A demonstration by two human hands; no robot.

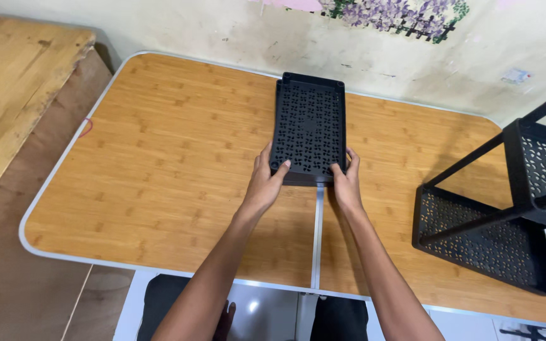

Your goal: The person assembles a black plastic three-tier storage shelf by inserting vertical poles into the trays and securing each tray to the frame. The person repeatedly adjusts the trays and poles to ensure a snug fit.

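Wooden table [159, 164]: left hand [265, 183] and right hand [347, 183] each grip the black perforated tray [309, 123] at its near corners

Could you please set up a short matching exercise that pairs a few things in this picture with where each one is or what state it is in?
Things:
1. black perforated tray
2. black shelf rack
3. left hand
4. wooden bench

Places or states:
A. stands at the table's right edge
B. grips the tray's near left corner
C. lies at the middle of the folding table, its far end toward the wall
D. sits beside the table's left side

Right pairs: 1-C, 2-A, 3-B, 4-D. The right hand holds the tray's near right corner.
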